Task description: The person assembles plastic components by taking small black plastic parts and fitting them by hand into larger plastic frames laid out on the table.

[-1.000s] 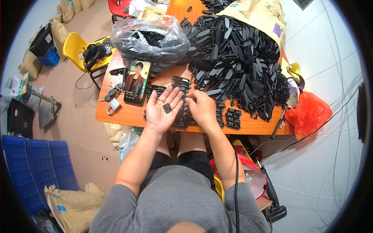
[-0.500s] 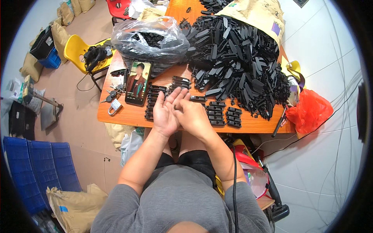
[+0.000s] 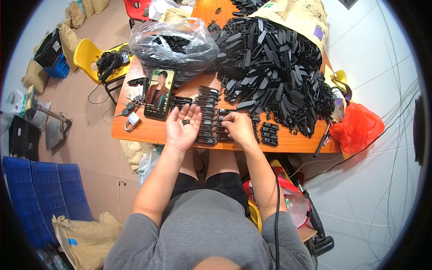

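Palm up, my left hand (image 3: 183, 130) is open above the table's near edge, its fingers slightly curled and a small black piece (image 3: 186, 122) lying loose on it. To its right, my right hand (image 3: 238, 129) is closed in a pinch over the rows of black plastic parts; whatever its fingertips hold is too small to make out. Those parts, long narrow housings (image 3: 208, 105), lie side by side in columns, partly covered by both hands. Another short column of housings (image 3: 269, 133) sits just right of my right hand.
A big heap of black parts (image 3: 270, 67) spills from a paper sack (image 3: 297, 20). Left of it stand a clear plastic bag (image 3: 175, 45) of small black pieces, a phone (image 3: 158, 94), keys (image 3: 129, 108) and a padlock (image 3: 132, 121). A red bag (image 3: 357, 128) hangs at the right edge.
My hands have moved apart: the left slightly left and down, the right over to the housings. The small black piece on my left palm now shows, as do more housings between my hands.
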### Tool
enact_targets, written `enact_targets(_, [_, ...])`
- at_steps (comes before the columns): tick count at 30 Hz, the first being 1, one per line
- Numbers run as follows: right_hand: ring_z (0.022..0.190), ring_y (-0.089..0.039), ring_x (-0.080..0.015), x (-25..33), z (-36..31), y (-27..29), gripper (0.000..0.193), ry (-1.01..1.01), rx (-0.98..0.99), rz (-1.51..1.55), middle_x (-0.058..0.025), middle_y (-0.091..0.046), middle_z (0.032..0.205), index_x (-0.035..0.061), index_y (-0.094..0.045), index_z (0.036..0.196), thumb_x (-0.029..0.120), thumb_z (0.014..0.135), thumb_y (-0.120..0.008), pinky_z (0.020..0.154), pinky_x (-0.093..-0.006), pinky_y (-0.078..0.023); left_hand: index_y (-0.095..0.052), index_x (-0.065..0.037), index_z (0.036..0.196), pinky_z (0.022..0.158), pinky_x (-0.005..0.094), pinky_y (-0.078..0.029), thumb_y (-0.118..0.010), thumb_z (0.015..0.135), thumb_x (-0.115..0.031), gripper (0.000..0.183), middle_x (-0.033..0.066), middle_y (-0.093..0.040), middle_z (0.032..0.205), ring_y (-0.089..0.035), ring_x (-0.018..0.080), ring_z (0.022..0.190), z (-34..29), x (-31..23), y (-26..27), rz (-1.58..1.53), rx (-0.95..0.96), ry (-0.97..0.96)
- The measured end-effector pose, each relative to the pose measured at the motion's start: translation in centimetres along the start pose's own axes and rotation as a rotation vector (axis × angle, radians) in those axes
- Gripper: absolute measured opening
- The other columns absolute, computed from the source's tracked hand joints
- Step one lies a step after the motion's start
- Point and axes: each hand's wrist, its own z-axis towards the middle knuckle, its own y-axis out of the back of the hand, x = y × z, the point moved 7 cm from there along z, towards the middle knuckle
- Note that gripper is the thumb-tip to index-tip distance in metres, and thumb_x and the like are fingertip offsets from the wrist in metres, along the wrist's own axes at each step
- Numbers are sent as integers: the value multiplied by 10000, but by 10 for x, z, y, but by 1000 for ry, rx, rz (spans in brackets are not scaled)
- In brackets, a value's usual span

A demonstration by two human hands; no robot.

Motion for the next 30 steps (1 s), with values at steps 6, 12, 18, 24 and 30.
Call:
enact_targets(6, [835,-680,-324,-1,7,-5,127,24,-63,-194,-171,-702,844,30,-711,835,139,771,-699,775,-408,-515,-576,-23,1050,942,438,-522,-450,1005,-330,335,165,-634,1113,-614,308,1081,-3,4,-2,-3,32,41])
enact_targets(12, [870,-667,-353,12,6,-6,119,50,-64,-331,-176,-697,859,41,-706,824,146,771,-687,794,-430,-511,-568,-18,1079,958,448,-511,-436,1010,-346,360,177,-617,1161,-598,312,1112,-3,9,-7,6,101,68])
enact_targets(18, [857,-652,-361,42,-15,-7,153,273,-181,-316,-169,-674,909,41,-678,890,159,794,-681,767,-445,-509,-538,-9,1199,1037,458,-434,-405,1015,-402,454,188,-568,1275,-534,322,1203,-12,18,-22,96,158,90])
enact_targets(24, [792,-682,-274,88,-38,-29,236,404,12,-131,-156,-692,896,15,-707,947,196,796,-709,732,-351,-526,-379,-3,1400,1068,464,-389,-315,1014,-519,648,197,-508,1357,-510,345,1221,-21,40,-39,213,228,100])
enact_targets(30, [682,-676,-141,63,-33,-21,142,186,126,133,-94,-698,796,-15,-691,949,66,840,-650,606,-268,-538,-460,-12,1335,1067,467,-389,-357,1005,-508,604,203,-511,1369,-504,338,1245,-17,37,-26,165,243,138])
